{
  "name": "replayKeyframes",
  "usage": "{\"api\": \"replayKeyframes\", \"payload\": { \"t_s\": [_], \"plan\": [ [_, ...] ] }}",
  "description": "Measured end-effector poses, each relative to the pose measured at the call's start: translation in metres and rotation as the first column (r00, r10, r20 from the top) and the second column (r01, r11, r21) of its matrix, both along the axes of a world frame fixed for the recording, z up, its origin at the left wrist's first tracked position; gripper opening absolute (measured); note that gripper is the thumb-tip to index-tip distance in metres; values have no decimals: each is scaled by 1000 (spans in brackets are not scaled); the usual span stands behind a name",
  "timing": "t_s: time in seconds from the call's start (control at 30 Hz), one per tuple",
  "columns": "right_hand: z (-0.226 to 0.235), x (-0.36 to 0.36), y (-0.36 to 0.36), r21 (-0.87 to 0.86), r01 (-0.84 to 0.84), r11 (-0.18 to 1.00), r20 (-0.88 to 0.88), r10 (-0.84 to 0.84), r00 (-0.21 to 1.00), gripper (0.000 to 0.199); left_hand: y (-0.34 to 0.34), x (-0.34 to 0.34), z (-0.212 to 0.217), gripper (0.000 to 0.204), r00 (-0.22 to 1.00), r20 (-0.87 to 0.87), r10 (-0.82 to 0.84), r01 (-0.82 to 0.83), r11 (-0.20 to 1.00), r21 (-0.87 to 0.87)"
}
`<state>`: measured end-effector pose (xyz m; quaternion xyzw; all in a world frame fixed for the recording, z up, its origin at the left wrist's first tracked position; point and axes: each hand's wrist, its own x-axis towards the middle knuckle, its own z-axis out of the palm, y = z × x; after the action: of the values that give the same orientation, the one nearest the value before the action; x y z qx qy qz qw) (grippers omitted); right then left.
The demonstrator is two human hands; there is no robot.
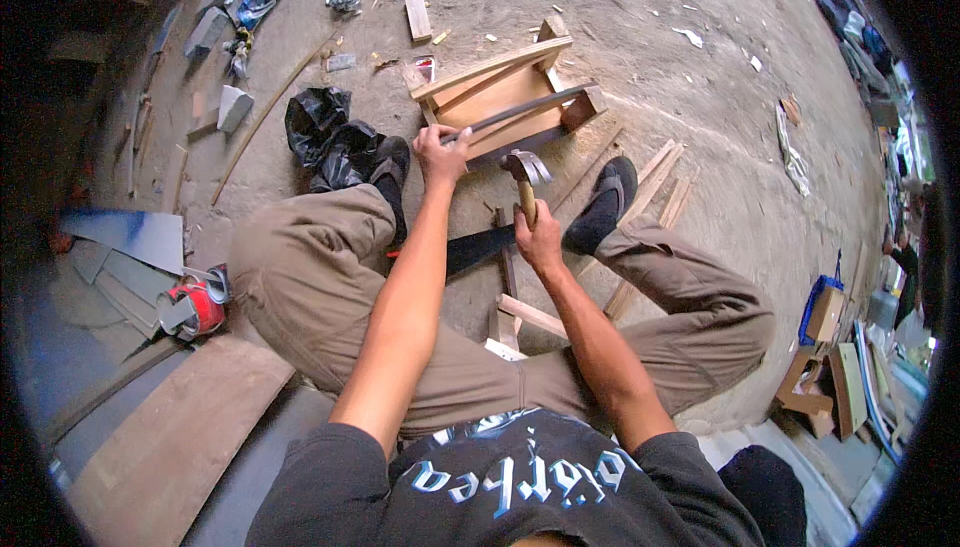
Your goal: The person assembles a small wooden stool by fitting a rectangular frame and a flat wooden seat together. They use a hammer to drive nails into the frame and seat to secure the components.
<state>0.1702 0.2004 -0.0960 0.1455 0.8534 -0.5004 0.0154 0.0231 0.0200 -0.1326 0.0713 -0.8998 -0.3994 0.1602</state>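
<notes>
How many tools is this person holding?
2: a hammer in the right hand, and a dark metal bar in the left hand, lying across the wooden frame.

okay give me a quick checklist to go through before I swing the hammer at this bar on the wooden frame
1. Right hand gripping hammer handle: ok.
2. Left hand holding metal bar near its end: ok.
3. Bar's far end seated against wooden frame: cannot tell.
4. Left hand away from hammer head: not ok, they are close.
5. Feet protected: not ok, socks and open sandals.
6. Frame braced on the floor: cannot tell.
</notes>
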Motion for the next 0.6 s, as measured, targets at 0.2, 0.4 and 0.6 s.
{"api": "replayKeyframes", "payload": {
  "t_s": [0.2,0.4,0.6],
  "plan": [
    [-60,-15,29,168,-101,981,272,52,961,36,33,-20,36,35,999,-15,-48,44,972,-231],
    [-56,-26,24,60,62,996,69,-66,995,47,35,-20,29,31,998,59,3,25,891,-453],
    [-82,-51,1,161,46,986,166,-73,983,55,39,-24,31,22,994,111,15,30,920,-391]
  ]
}}
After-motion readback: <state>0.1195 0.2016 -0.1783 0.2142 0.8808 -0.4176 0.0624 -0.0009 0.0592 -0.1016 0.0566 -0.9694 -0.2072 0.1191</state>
